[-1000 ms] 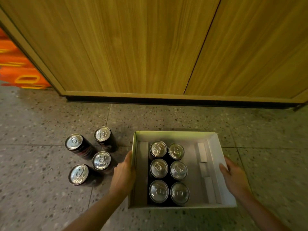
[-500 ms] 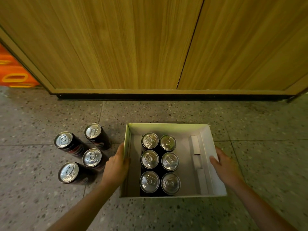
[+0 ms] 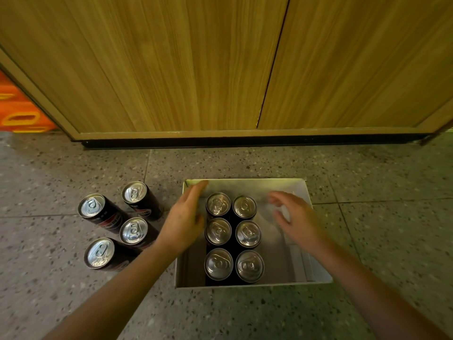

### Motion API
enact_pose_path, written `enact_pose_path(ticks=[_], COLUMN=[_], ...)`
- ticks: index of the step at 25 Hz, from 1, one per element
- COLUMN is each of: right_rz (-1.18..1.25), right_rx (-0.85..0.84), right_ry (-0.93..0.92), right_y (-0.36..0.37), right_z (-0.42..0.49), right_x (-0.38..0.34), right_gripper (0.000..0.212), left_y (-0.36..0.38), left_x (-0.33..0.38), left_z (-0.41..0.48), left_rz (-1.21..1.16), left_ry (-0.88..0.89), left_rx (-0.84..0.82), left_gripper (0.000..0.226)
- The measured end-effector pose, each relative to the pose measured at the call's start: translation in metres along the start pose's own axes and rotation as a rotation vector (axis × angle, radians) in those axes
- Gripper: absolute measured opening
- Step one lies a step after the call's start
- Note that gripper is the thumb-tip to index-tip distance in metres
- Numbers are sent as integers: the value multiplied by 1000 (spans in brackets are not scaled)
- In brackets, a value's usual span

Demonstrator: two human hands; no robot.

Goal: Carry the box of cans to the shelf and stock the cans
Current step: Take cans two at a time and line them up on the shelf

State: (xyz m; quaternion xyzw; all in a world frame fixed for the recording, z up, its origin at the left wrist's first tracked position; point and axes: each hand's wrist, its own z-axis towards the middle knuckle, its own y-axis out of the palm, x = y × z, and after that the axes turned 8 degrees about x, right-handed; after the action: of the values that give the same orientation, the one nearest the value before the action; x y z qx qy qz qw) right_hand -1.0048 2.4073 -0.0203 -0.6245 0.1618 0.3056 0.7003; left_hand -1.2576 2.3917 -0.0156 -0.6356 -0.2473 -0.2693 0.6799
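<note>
Fingers [image 3: 196, 192] spread, empty, flanking the cans [image 3: 232, 236] in the box [image 3: 318, 278].

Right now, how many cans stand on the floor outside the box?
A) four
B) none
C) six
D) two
A: four cans stand upright on the floor left of the box, while six sit inside it in two rows.
</note>
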Motion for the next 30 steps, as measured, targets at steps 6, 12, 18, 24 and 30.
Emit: enact_pose_path(ticks=[6,12,18,24,30], right_rz=[258,433,541,592,567], right_rx=[-458,-454,-361,-287,-230], right_ry=[155,285,403,437,401], right_y=[38,57,66,69,17], right_z=[33,43,44,43,55], right_x=[10,20,10,7,-29], right_gripper=[80,74,68,69,59], left_y=[16,25,36,46,3], left_x=[-14,-18,-14,-13,22], left_z=[30,46,49,44,51], left_rz=[-132,-203,-426,-537,-531], left_ry=[-212,-223,-379,-432,-297], left_rx=[-356,-386,-343,-207,-193], left_gripper=[72,69,68,64,61])
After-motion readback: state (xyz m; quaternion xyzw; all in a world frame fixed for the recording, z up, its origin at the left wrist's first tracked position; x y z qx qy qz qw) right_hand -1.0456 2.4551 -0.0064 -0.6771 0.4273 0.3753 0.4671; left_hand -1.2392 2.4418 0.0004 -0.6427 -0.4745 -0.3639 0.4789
